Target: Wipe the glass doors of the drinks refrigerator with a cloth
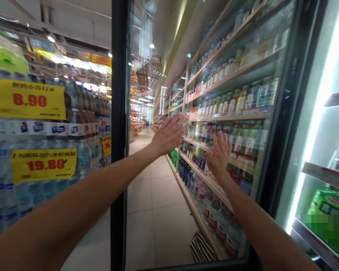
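Note:
A glass door [169, 229] in a black frame stands swung open in front of me. My left hand [171, 134] reaches to the pane with its fingers stretched out flat. At its fingertips is a pale, blurred patch; whether that is a reflection or something thin under the hand, I cannot tell. Lower and to the right, my right hand [219, 153] is raised at the pane, palm toward the glass and fingers extended. Nothing shows in its grasp. Shelves of bottles [237, 99] appear in or through the glass behind both hands.
Stacked bottled water [45, 146] with a yellow price sign [28, 98] stands left of the black door frame [119, 135]. At right, the lit cooler has shelves [327, 175] holding a green package [329, 207]. A tiled floor [142, 195] shows through the pane, with striped cloth [202, 248] low down.

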`<state>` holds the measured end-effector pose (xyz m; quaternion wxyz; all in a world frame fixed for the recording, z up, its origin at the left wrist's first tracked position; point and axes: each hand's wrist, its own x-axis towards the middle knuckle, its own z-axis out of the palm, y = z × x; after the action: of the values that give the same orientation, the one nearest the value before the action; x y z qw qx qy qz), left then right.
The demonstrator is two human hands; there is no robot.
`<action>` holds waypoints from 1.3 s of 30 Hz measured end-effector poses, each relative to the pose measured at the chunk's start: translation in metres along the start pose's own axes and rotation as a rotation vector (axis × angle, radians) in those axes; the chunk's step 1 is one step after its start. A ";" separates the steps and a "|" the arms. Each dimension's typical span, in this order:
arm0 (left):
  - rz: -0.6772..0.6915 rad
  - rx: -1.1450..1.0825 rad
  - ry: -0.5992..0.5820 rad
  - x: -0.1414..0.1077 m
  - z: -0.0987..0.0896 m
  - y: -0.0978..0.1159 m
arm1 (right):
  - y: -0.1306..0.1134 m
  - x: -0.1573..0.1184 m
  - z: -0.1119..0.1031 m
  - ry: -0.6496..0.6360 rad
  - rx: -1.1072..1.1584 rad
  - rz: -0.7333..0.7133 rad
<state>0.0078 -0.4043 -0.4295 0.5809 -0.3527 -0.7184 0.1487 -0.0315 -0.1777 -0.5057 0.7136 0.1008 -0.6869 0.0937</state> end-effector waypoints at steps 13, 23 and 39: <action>-0.040 -0.005 -0.017 -0.030 -0.018 -0.027 | -0.001 -0.003 -0.003 -0.087 -0.057 0.015; 0.362 -0.075 -0.131 -0.121 0.003 0.026 | -0.011 -0.035 -0.009 -0.152 -0.039 0.026; 0.251 -0.007 -0.048 -0.117 0.009 0.041 | -0.008 -0.046 -0.007 -0.099 -0.005 -0.005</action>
<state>0.0222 -0.4527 -0.5426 0.5389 -0.4382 -0.6830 0.2260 -0.0244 -0.1836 -0.5518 0.6793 0.1053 -0.7213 0.0849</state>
